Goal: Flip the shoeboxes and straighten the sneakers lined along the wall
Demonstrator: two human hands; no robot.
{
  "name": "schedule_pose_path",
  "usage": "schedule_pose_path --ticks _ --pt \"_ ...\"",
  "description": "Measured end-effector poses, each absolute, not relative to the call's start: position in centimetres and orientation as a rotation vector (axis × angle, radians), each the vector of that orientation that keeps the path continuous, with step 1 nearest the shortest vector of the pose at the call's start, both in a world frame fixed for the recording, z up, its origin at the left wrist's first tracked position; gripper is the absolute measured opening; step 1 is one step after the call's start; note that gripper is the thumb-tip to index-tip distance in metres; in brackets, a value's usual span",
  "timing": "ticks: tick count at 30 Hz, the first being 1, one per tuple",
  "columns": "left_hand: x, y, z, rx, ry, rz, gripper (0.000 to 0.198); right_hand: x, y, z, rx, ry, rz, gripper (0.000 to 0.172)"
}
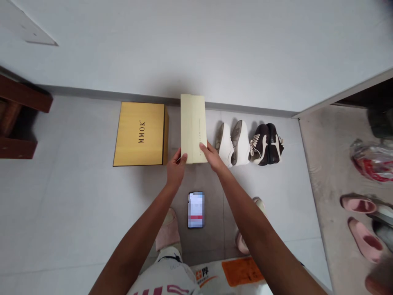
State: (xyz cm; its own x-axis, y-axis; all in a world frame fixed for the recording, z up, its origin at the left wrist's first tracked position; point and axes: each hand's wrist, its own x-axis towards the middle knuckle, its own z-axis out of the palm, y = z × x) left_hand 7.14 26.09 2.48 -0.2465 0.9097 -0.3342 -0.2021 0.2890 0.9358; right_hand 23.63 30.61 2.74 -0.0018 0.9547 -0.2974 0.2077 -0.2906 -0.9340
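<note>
A long pale-yellow shoe box (193, 123) with small lettering on one face is held between my two hands, close to the wall. My left hand (176, 169) grips its near left corner, thumb on top. On the opposite near corner, my right hand (212, 156) has its fingers closed around the edge. To the left stands a larger golden box (139, 135) marked MMOK. White shoes (233, 143) lie on their sides just right of my right hand, and dark brown shoes with cream laces (267, 144) are beyond them.
A phone (196, 209) with a lit, blurred screen lies on the tiled floor below the box. Wooden furniture (24, 114) stands at the left. Pink slippers (365, 239) and a plastic bag (374, 162) are past the doorway at right. A printed white package (215, 274) lies near my legs.
</note>
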Motion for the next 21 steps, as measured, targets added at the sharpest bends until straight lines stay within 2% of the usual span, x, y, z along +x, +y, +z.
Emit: schedule_pose_path --ticks 4,11,13,18,21 --pt "6.8 26.6 -1.0 0.553 1.421 1.205 0.058 23.9 30.3 2.7 -1.573 -1.160 1.368 0.078" --pt "6.4 26.7 -5.8 0.277 1.477 0.933 0.043 26.0 30.1 1.7 -1.583 -1.124 1.256 0.076" --pt "6.1 26.4 -5.6 0.267 1.429 0.957 0.047 26.9 29.9 1.0 -1.606 -1.129 1.204 0.075" --pt "5.4 25.5 -3.4 0.235 1.343 1.073 0.070 28.0 29.5 0.2 -1.731 -1.171 1.075 0.068" --pt "5.8 24.7 -2.1 0.306 1.386 1.116 0.074 28.0 29.7 0.7 -1.752 -1.203 1.154 0.065"
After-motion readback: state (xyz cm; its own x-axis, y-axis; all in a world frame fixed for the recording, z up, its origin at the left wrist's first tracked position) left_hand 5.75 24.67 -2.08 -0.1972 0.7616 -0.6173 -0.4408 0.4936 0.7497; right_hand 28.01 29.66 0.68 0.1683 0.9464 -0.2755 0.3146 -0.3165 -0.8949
